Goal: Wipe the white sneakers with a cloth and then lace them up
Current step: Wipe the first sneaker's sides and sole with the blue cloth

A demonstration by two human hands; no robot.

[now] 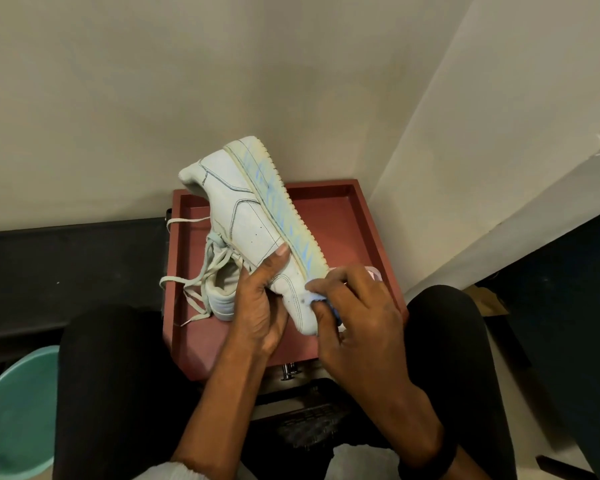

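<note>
A white sneaker (243, 216) with blue marks along its sole is held tilted on its side above a red tray (357, 223). My left hand (260, 299) grips it at the middle, thumb on the side panel. My right hand (357, 313) pinches a small blue cloth (317, 301) against the sneaker's near end. Loose white laces (194, 289) hang from the shoe. The second white sneaker (222, 296) lies in the tray, partly hidden behind my left hand.
My knees in black trousers flank the tray. A teal bucket (14, 410) stands at the lower left. A black ledge (66, 258) runs along the wall on the left. A wall corner stands close behind the tray.
</note>
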